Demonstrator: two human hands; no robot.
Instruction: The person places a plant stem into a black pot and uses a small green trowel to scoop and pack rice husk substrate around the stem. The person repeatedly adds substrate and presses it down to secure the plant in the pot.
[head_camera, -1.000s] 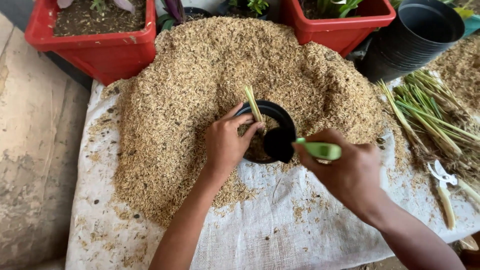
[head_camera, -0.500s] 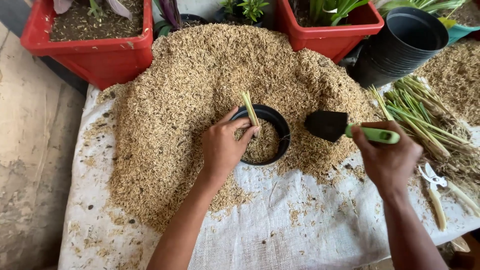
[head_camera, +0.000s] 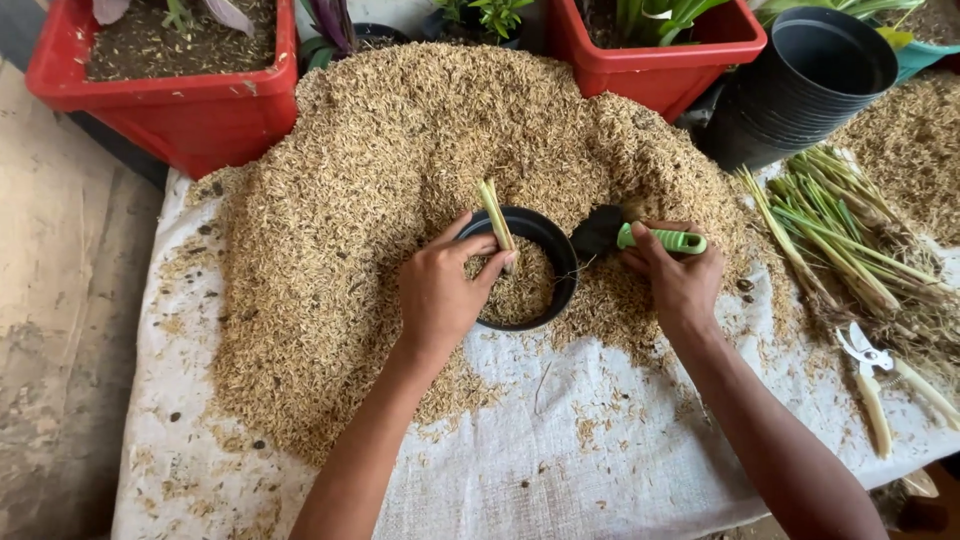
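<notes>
A small black pot (head_camera: 520, 270) sits at the foot of a big heap of rice husk (head_camera: 400, 170), partly filled with husk; its near-left rim is hidden behind the left hand (head_camera: 445, 290). That hand is curled on the rim, thumb and fingers pinching a pale cut stalk (head_camera: 496, 215) upright in the pot. The stalk's base is buried and cannot be seen. Just right of the pot, the right hand (head_camera: 680, 280) is closed round the green handle of a trowel (head_camera: 640, 238), whose dark blade lies against the husk, its tip hard to make out. All rests on a white woven sack covering the surface (head_camera: 620, 470).
</notes>
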